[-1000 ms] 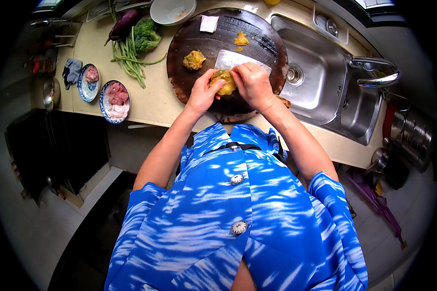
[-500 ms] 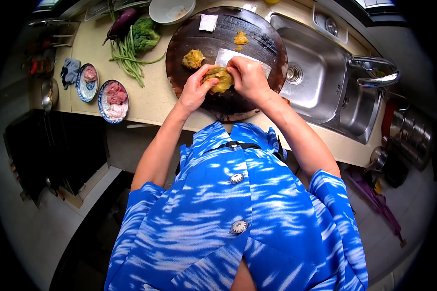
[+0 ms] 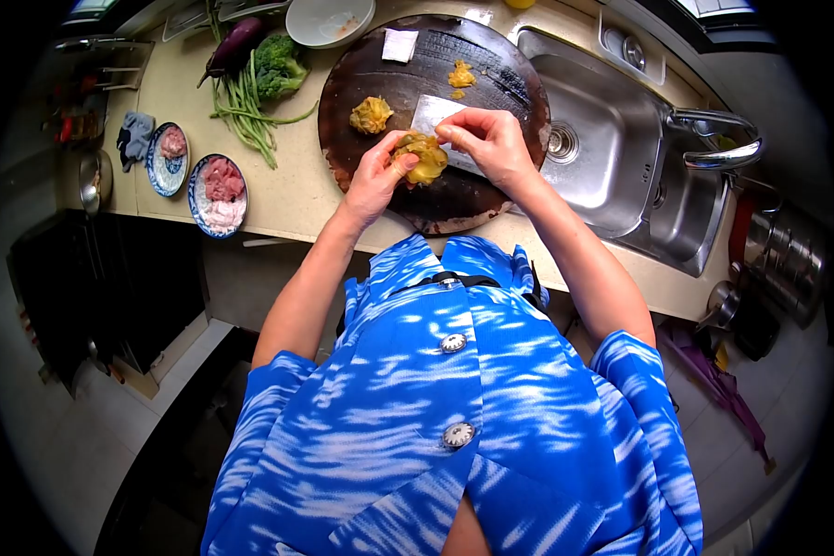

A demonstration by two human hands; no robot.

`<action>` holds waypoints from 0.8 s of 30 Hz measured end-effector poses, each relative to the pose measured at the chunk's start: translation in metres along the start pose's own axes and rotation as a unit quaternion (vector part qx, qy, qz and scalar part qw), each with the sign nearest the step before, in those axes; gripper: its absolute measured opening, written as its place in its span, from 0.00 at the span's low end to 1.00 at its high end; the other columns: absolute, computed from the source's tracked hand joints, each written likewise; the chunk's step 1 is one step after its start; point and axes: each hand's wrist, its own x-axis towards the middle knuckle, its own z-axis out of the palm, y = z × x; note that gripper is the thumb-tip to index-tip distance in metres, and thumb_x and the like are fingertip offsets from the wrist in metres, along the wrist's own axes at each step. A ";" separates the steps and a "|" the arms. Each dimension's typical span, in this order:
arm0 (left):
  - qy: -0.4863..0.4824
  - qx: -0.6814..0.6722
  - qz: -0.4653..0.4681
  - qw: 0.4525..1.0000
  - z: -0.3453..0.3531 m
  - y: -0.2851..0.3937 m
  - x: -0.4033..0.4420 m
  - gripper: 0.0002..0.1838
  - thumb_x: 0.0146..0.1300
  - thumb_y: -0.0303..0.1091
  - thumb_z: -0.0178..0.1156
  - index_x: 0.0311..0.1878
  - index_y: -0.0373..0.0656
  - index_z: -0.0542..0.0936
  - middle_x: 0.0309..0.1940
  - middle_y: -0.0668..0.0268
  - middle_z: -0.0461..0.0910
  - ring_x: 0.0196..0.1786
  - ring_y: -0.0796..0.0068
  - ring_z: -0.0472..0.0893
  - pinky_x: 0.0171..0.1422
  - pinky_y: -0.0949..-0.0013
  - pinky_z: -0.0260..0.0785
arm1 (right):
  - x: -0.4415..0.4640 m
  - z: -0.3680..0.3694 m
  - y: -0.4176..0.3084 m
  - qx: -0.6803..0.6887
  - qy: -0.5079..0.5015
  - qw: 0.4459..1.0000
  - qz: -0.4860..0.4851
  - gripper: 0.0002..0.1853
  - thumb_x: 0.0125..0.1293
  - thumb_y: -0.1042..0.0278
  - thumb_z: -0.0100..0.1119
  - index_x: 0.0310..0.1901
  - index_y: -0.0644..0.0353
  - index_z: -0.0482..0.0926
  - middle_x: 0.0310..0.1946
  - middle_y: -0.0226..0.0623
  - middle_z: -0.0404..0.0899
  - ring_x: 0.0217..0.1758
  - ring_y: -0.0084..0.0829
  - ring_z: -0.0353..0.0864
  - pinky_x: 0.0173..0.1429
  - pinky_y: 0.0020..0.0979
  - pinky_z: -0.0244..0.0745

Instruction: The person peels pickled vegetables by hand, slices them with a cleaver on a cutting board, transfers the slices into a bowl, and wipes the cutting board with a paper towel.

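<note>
My left hand (image 3: 377, 176) is closed around a wet, yellow-green lump of pickled mustard greens (image 3: 424, 159), holding it above the round dark chopping board (image 3: 361, 74). At the lump's upper right edge, my right hand (image 3: 491, 144) pinches with thumb and forefinger, its other fingers curled. A second pickled lump (image 3: 371, 115) lies on the board to the left. Small yellow scraps (image 3: 461, 74) sit farther back. Beneath my right hand lies a broad metal blade (image 3: 433, 112), partly covered; its handle is hidden.
A folded white piece (image 3: 399, 45) lies on the board's far side. The steel sink (image 3: 588, 167) and faucet (image 3: 723, 153) are on the right. To the left are plates of raw meat (image 3: 218, 190), green beans (image 3: 241, 107), broccoli (image 3: 280, 67) and an eggplant (image 3: 236, 46). A white bowl (image 3: 329, 20) stands behind.
My right hand has shifted slightly right and turned, uncovering more of the lump and the blade's left end. The lump is tilted differently in my left hand.
</note>
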 end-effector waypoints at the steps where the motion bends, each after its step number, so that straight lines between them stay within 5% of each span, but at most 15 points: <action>1: -0.009 0.011 0.006 1.000 0.000 -0.001 0.001 0.14 0.67 0.35 0.56 0.53 0.40 0.72 0.40 0.71 0.76 0.38 0.86 0.74 0.39 0.81 0.68 | -0.001 0.001 -0.001 -0.054 0.008 0.998 -0.023 0.10 0.58 0.67 0.66 0.36 0.67 0.83 0.28 0.31 0.84 0.31 0.16 0.77 0.38 0.22 0.73; 14: -0.052 0.163 0.029 0.985 -0.002 0.001 0.002 0.13 0.65 0.31 0.56 0.51 0.38 0.72 0.40 0.70 0.76 0.40 0.84 0.73 0.44 0.79 0.68 | -0.003 -0.010 -0.009 -0.147 -0.128 0.980 0.033 0.09 0.52 0.70 0.68 0.34 0.66 0.85 0.23 0.41 0.83 0.23 0.21 0.79 0.30 0.26 0.75; 17: -0.069 0.176 0.009 0.982 -0.004 0.002 0.002 0.15 0.65 0.30 0.56 0.53 0.36 0.71 0.42 0.69 0.76 0.44 0.84 0.72 0.51 0.78 0.67 | -0.007 -0.003 -0.004 -0.213 -0.100 0.971 -0.048 0.09 0.52 0.71 0.66 0.32 0.68 0.83 0.21 0.44 0.82 0.21 0.25 0.80 0.30 0.27 0.75; 20: -0.075 0.213 0.018 0.974 -0.005 -0.001 0.000 0.14 0.65 0.30 0.56 0.52 0.36 0.72 0.41 0.68 0.76 0.44 0.84 0.73 0.50 0.78 0.67 | -0.015 0.007 -0.006 -0.229 -0.068 0.968 -0.081 0.08 0.49 0.71 0.59 0.26 0.67 0.82 0.21 0.54 0.76 0.26 0.49 0.81 0.34 0.40 0.76; 24: -0.057 0.250 0.016 0.966 -0.004 0.000 -0.001 0.13 0.66 0.30 0.55 0.51 0.36 0.72 0.40 0.67 0.76 0.44 0.83 0.72 0.49 0.77 0.67 | -0.018 0.020 0.005 -0.258 -0.001 0.956 -0.136 0.07 0.49 0.72 0.56 0.23 0.67 0.80 0.20 0.55 0.75 0.26 0.52 0.79 0.35 0.44 0.75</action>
